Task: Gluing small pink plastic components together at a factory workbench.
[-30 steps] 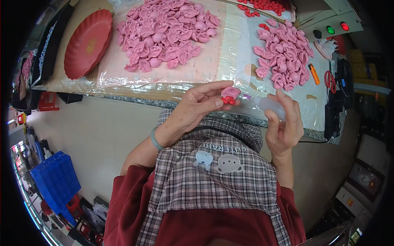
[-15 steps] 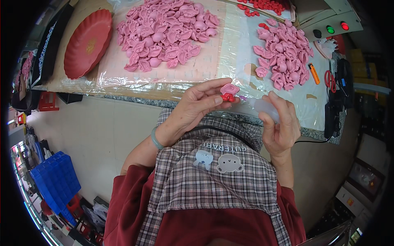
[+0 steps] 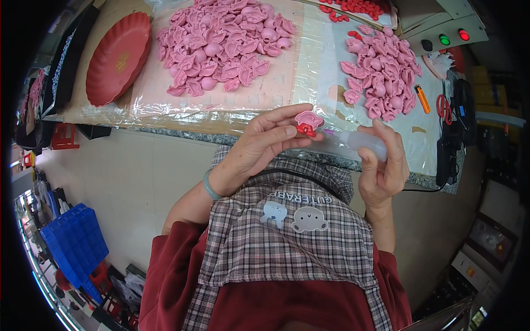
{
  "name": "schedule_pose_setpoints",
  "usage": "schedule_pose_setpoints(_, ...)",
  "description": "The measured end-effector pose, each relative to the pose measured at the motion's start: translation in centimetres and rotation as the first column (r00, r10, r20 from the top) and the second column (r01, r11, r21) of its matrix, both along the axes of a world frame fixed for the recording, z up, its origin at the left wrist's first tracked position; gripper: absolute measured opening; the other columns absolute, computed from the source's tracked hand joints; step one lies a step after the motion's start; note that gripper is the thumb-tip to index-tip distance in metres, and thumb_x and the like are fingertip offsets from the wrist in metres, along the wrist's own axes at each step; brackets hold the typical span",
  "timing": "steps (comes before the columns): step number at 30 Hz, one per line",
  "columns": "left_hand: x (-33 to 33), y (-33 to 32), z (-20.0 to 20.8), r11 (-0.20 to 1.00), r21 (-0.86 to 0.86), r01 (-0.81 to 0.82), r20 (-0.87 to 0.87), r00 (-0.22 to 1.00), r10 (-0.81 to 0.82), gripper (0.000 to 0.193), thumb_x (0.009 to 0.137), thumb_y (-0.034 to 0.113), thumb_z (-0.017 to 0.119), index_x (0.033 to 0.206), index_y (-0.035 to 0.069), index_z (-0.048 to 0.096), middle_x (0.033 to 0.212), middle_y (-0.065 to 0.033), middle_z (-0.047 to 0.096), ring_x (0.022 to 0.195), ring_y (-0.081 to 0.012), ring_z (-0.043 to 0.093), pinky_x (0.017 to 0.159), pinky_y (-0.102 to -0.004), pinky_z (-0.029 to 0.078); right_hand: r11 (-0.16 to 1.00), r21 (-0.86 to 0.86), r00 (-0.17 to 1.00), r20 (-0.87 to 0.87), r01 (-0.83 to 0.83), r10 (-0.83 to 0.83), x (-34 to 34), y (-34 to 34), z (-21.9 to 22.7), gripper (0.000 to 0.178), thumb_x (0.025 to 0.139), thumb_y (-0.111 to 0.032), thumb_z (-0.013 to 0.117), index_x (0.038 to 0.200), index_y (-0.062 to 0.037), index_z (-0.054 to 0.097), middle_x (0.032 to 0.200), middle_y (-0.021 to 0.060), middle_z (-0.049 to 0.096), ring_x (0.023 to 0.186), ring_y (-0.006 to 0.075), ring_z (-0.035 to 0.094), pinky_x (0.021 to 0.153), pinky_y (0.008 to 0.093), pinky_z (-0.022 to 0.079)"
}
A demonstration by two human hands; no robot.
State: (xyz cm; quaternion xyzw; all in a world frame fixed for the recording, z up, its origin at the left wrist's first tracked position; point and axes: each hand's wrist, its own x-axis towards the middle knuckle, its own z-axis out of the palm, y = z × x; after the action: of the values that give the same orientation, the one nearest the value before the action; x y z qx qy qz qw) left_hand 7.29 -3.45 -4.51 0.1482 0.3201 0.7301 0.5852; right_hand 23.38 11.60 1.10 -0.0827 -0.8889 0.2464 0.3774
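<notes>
Plastic-covered surface (image 3: 232, 110) holds pink heaps beyond both hands, where the left hand (image 3: 259, 149) pinches a pink-and-red piece (image 3: 307, 123) just left of the clear bottle (image 3: 361, 142) gripped by the right hand (image 3: 383, 165), nozzle pointing toward it.

Lighting: bright, even, diffuse; source not in view. Shadows soft and weak, faint under the pink pieces (image 3: 226, 47). Glare: white highlights on the clear plastic sheet (image 3: 221, 107) along the near edge of the worktop (image 3: 127, 16). Distortion: strong fisheye; worktop edge bows, black vignette fills the corners and left rim. Focus: centre sharp, checked fabric (image 3: 287, 243) crisp; the blue crates (image 3: 74, 245) at lower left are stretched and soft. Slight blur on the clear bottle (image 3: 361, 142).
</notes>
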Motion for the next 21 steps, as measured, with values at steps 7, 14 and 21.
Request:
schedule_pose_setpoints(7, 0.0, -0.1, 0.4, 1.0, 0.012, 0.003, 0.004, 1.0, -0.003, 0.044, 0.094, 0.005, 0.051, 0.137, -0.003, 0.043, 0.124, -0.0172, 0.059, 0.109, -0.0269, 0.063, 0.092, -0.03, 0.053, 0.992, -0.13, 0.998, -0.054, 0.001, -0.008, 0.2, 0.1, -0.7, 0.038, 0.088, -0.015, 0.067, 0.118, 0.0052, 0.056, 0.092, 0.0167, 0.067, 0.075, 0.025, 0.067, 0.064, 0.0322, 0.053)
schedule_pose_setpoints(14, -0.1, -0.1, 0.3, 1.0, 0.017, 0.003, 0.016, 1.0, -0.003, 0.044, 0.095, 0.005, 0.051, 0.137, -0.003, 0.043, 0.124, -0.0167, 0.059, 0.109, -0.0273, 0.063, 0.091, -0.0297, 0.053, 0.933, -0.354, 0.997, -0.015, 0.067, -0.077, 0.9, 0.0, -0.9, 0.046, 0.095, -0.027, 0.059, 0.128, 0.004, 0.05, 0.095, 0.0146, 0.066, 0.072, 0.0122, 0.058, 0.062, 0.0215, 0.046)
schedule_pose_setpoints(21, 0.1, -0.1, 0.1, 1.0, 0.019, 0.01, 0.014, 1.0, -0.01, 0.043, 0.095, 0.005, 0.052, 0.136, -0.002, 0.045, 0.122, -0.0152, 0.06, 0.108, -0.0265, 0.063, 0.09, -0.0295, 0.053, 0.901, -0.426, 0.995, -0.02, 0.084, -0.102, 0.8, -0.4, -1.1, 0.047, 0.094, -0.029, 0.059, 0.128, 0.0029, 0.05, 0.094, 0.012, 0.067, 0.067, 0.0063, 0.053, 0.057, 0.0174, 0.042)
